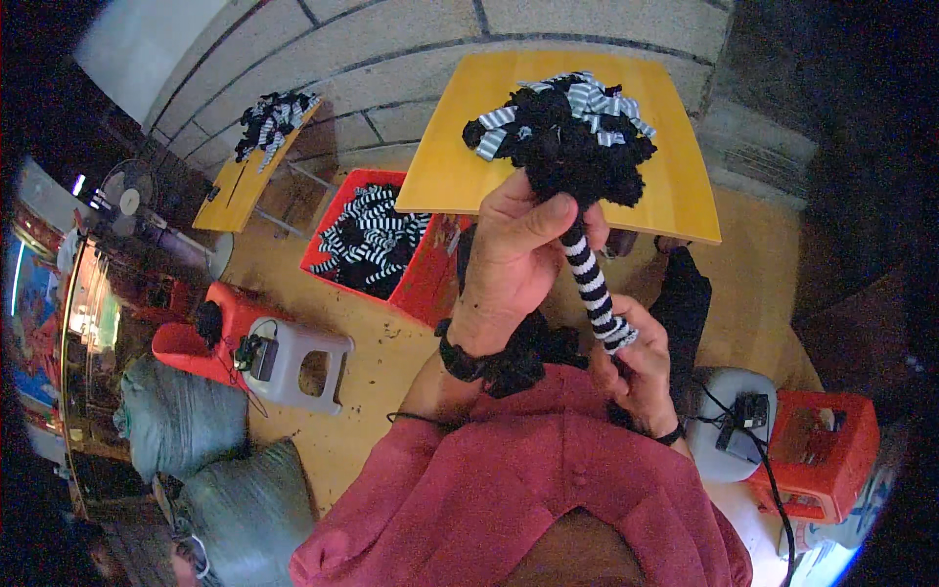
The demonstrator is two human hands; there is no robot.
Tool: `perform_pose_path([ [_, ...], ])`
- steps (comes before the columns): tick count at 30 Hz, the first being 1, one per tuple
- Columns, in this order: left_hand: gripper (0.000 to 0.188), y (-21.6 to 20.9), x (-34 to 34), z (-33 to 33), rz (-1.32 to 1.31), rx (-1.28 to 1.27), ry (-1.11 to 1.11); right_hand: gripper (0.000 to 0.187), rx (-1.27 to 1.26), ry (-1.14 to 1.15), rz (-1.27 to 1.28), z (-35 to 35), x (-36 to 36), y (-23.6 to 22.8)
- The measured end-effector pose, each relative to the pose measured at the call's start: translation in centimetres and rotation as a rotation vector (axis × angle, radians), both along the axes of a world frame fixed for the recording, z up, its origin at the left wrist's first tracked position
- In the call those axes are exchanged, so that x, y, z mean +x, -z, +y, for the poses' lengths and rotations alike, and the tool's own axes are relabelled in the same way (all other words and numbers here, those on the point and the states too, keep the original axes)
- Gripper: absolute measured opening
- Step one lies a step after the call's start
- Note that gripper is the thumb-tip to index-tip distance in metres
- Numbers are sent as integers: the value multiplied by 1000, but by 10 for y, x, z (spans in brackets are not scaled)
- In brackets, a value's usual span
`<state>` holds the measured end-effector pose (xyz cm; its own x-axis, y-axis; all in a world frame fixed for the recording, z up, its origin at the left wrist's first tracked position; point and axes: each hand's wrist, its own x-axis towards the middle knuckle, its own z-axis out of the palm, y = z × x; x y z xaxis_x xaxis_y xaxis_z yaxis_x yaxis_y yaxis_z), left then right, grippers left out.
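Note:
A narrow knit tube point(590, 281), banded in black and white, slants between my two hands in front of my body. My left hand point(501, 274) is closed on its upper end, thumb on top. Lower down, my right hand point(642, 370) pinches the opposite end, where the knit bunches up. Just beyond my left fingers, a heap of fuzzy black and striped knit pieces point(558, 122) lies on the yellow table point(440, 161). The near edge of the heap meets the tube's top in view, so I cannot tell whether they touch. A dark bunched band point(499, 367) circles my left wrist.
A red bin point(326, 230) of striped knit pieces stands left of the table. Farther left are a second table point(232, 191) with another heap, a grey stool point(298, 357) and stuffed sacks point(252, 499). A red stool point(831, 455) and black cable point(773, 489) are at right.

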<state>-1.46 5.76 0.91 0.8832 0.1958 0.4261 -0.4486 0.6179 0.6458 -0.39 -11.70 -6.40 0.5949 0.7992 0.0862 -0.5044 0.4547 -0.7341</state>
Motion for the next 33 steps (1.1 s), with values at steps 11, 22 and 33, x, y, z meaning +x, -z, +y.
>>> perform_pose_path([
  [11,30,-21,-6,-10,63,-29,-246,43,-141,380,-290,-12,-16,9],
  [22,31,-13,-9,-7,81,53,-139,44,-260,283,-373,-25,-4,-1],
  [33,28,-4,-14,-21,105,86,48,51,-70,202,-127,-14,1,-1],
])
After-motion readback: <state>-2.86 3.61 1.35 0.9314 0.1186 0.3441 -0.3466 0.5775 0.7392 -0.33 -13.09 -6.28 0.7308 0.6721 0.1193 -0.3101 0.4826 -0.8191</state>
